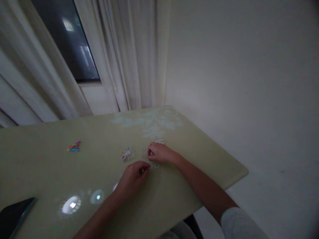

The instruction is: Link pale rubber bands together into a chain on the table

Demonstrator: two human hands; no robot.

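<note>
My left hand [134, 175] rests low over the table with thumb and forefinger pinched together; anything between the fingertips is too small to make out. Just beyond it, my right hand [160, 152] is closed, its fingers curled down at the tabletop, and what they hold is hidden. Around the fingertips lie a small pinkish ring [144, 156] and a pale ring-like piece [157, 165]. Some small white pieces [159, 141] show behind my right hand. Left of the hands sits a small clear case [128, 154] with little white, yellow and green items in it.
A pile of small multicoloured pieces [74, 146] lies farther left on the pale green table [99, 136]. A dark flat device [16, 215] is at the near left edge. Lamp reflections show on the tabletop. Curtains [129, 56] and a wall [236, 83] stand behind.
</note>
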